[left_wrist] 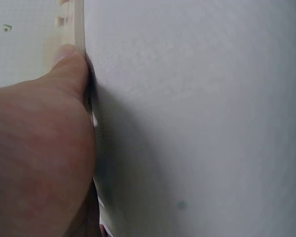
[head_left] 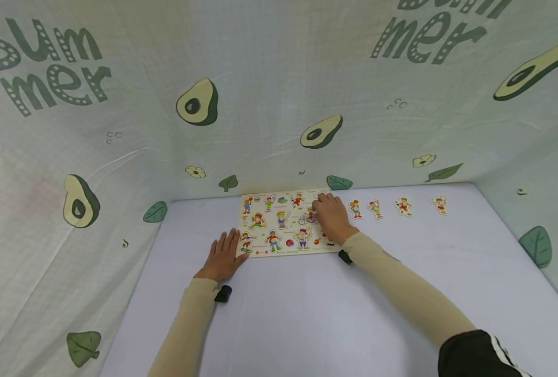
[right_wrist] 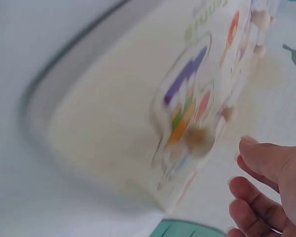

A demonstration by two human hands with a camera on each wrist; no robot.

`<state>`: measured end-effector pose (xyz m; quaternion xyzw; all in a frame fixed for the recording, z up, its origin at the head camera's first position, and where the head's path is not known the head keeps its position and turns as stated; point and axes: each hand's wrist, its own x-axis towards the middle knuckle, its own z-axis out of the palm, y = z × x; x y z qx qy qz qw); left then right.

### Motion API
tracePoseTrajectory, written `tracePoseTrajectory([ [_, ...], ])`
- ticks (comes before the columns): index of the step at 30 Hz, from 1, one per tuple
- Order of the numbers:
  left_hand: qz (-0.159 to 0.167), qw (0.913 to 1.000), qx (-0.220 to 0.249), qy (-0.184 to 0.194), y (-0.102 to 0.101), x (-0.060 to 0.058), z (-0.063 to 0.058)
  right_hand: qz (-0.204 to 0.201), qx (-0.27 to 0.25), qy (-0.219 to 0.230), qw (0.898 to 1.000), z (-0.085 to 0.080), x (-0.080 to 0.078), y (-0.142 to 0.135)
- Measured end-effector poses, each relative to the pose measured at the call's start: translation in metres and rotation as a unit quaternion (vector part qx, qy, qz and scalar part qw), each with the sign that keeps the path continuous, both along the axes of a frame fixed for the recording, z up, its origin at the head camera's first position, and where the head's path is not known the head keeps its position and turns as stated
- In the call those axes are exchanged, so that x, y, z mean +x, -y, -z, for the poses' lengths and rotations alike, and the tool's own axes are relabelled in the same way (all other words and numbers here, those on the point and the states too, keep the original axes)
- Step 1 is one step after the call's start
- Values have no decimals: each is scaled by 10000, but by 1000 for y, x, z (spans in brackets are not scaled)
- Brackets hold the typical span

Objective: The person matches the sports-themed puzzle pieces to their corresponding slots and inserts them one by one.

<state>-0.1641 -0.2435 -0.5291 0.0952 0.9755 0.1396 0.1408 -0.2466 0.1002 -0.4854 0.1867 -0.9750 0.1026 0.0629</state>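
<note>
On my far left the white sheet [head_left: 119,230] hangs beside the table [head_left: 279,314], with a printed avocado [head_left: 82,201] facing me, and the same cloth runs along the back. The left hand [head_left: 220,257] comes next, below it a beige left sleeve [head_left: 185,324] and a small black wrist unit [head_left: 223,294]. It lies spread out with straight fingers and grips nothing; the thumb touches the near left corner of the picture board [head_left: 313,250], the other fingertips lie just beside its left edge. On my left wrist feed the palm blocks most of the board, so only a strip of its edge shows. The board lies flat at the back of the table, near the sheet, with rows of cartoon sports figures; up close I make out a round knob [right_wrist: 200,140] on one of them. The right hand [head_left: 332,215] is over the board's right part, fingers loosely bent; I see nothing held between thumb and fingers. It blocks my sight of the upper right corner and partly covers the bicycle figure [head_left: 307,217]. The right sleeve [head_left: 401,283] slants away toward me, ending in black cloth [head_left: 472,356]. Past the hand, four loose pieces lie in a row, apart from one another: first [head_left: 355,209], second [head_left: 375,209], third [head_left: 403,207] and fourth [head_left: 439,204], the last one standing farthest off.
</note>
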Motion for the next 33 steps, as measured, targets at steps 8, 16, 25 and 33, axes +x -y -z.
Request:
tracePoseTrajectory([
  [8, 18, 10000, 16, -29, 1, 0, 1, 239, -56, -74, 9997, -1, 0, -32],
  [16, 31, 9999, 64, -101, 1, 0, 2, 591, -148, -55, 9981, 2, -1, -67],
  [25, 64, 10000, 22, -32, 2, -1, 3, 889, -115, 9, 9960, 5, -2, -95],
  [33, 79, 9999, 33, -65, 3, -2, 4, 983, -5, 65, 9951, 10, -4, -105],
])
